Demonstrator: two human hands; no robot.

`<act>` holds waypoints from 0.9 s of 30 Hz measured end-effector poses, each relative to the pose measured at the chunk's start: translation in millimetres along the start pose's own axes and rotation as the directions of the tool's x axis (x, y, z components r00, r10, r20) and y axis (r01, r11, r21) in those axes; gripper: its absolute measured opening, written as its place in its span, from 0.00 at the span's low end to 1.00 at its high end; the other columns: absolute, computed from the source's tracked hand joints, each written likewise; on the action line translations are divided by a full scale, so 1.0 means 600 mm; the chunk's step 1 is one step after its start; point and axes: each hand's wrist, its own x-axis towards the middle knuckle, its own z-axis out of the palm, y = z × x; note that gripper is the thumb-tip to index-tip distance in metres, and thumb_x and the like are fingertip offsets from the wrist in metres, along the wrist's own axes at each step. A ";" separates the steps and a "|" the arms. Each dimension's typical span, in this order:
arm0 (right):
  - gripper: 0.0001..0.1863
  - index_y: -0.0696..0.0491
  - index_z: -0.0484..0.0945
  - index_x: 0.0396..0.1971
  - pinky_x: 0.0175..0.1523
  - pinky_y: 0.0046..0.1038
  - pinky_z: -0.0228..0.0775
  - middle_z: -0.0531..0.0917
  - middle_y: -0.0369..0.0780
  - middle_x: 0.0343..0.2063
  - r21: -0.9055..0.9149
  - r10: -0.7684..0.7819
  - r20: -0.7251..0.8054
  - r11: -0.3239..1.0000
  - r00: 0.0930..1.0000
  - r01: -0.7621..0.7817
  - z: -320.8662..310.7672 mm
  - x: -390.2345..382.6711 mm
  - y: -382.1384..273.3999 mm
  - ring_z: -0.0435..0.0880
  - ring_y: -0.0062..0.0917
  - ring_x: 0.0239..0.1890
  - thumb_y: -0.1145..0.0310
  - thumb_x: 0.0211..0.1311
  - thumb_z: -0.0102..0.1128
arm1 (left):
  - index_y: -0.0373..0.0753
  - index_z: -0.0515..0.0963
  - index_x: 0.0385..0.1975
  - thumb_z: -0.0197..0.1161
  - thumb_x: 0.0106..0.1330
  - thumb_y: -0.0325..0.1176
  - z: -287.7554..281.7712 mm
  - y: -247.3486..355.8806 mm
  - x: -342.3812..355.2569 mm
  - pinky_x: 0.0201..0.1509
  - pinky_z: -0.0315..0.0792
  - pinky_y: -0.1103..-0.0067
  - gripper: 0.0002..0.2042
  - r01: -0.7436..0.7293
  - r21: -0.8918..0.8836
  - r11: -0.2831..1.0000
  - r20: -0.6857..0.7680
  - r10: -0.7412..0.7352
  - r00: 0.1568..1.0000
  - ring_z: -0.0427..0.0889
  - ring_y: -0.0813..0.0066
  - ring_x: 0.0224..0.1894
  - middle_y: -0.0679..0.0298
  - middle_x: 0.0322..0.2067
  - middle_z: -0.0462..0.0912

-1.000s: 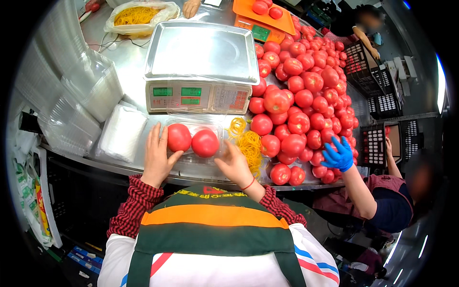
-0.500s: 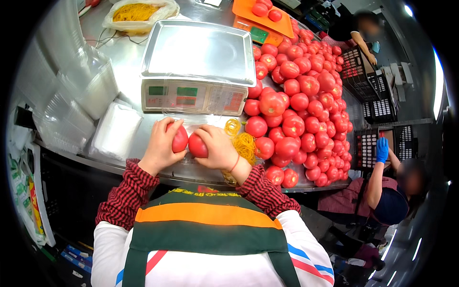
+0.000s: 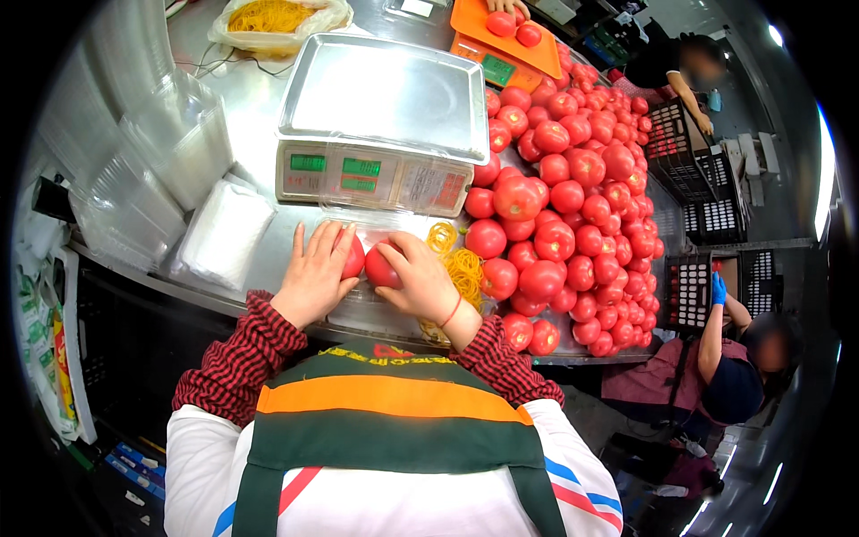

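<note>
Work surface: shiny steel table [image 3: 246, 112]; right side covered by heap of round red tomatoes [image 3: 555, 224].
Room: dark floor; black slatted plastic crates [image 3: 689, 291] beyond the table.
Left hand [image 3: 313, 273]: laid over left red tomato [image 3: 352, 258]; grip cannot be told.
Right hand [image 3: 420, 276]: clamped on right red tomato [image 3: 383, 267].
Location: both tomatoes at clear plastic tray [image 3: 365, 313].
Hidden: tray walls, largely.
Cut off: another person's hand [image 3: 508, 5], top edge.

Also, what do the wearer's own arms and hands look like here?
The left hand and right hand are ungloved, the right with a thin red cord around its wrist. Red-and-black checked cuffs meet white sleeves.
</note>
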 end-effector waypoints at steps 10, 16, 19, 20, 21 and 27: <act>0.29 0.64 0.61 0.64 0.37 0.26 0.79 0.76 0.41 0.39 0.693 0.720 0.325 0.261 0.614 -0.672 0.011 -0.100 -0.006 0.81 0.25 0.30 0.57 0.74 0.48 | 0.32 0.60 0.67 0.45 0.75 0.45 -0.023 -0.087 0.119 0.73 0.49 0.69 0.27 0.185 -0.975 -0.127 0.220 -0.375 0.900 0.61 0.61 0.69 0.52 0.65 0.65; 0.34 0.59 0.53 0.69 0.47 0.28 0.78 0.73 0.40 0.46 0.829 0.548 0.551 -0.273 0.629 -0.489 0.006 -0.121 0.008 0.80 0.27 0.43 0.50 0.75 0.40 | 0.33 0.68 0.61 0.64 0.63 0.37 -0.019 -0.064 0.002 0.64 0.65 0.70 0.28 0.038 -0.564 0.825 -0.192 -0.176 0.965 0.69 0.63 0.61 0.52 0.60 0.67; 0.29 0.59 0.59 0.63 0.50 0.30 0.78 0.74 0.39 0.45 0.858 0.541 0.486 -0.145 0.687 -0.493 0.008 -0.124 0.003 0.80 0.26 0.44 0.70 0.65 0.57 | 0.32 0.65 0.63 0.64 0.66 0.36 0.008 -0.038 -0.062 0.43 0.73 0.79 0.28 0.323 -0.723 0.610 0.001 -0.467 0.884 0.76 0.75 0.40 0.59 0.43 0.74; 0.28 0.59 0.61 0.61 0.50 0.30 0.78 0.74 0.39 0.45 0.845 0.580 0.479 -0.100 0.659 -0.526 0.013 -0.123 0.003 0.80 0.26 0.44 0.74 0.62 0.60 | 0.33 0.64 0.64 0.63 0.67 0.36 0.016 -0.033 -0.074 0.37 0.73 0.82 0.27 0.392 -0.753 0.528 0.107 -0.490 0.865 0.75 0.79 0.35 0.63 0.38 0.74; 0.27 0.58 0.64 0.55 0.47 0.31 0.79 0.75 0.40 0.44 0.867 0.603 0.459 -0.147 0.652 -0.476 0.019 -0.123 0.004 0.81 0.25 0.42 0.84 0.54 0.60 | 0.33 0.63 0.64 0.62 0.68 0.35 0.024 -0.030 -0.080 0.31 0.72 0.86 0.27 0.473 -0.767 0.434 0.199 -0.540 0.818 0.75 0.83 0.31 0.66 0.34 0.73; 0.16 0.57 0.69 0.40 0.38 0.30 0.81 0.78 0.39 0.36 0.800 0.612 0.538 -0.155 0.580 -0.579 0.036 -0.107 0.019 0.83 0.26 0.35 0.84 0.51 0.59 | 0.32 0.67 0.60 0.62 0.69 0.36 0.026 -0.029 -0.065 0.25 0.66 0.87 0.24 0.386 -0.894 0.229 0.238 -0.487 0.840 0.67 0.88 0.22 0.73 0.24 0.67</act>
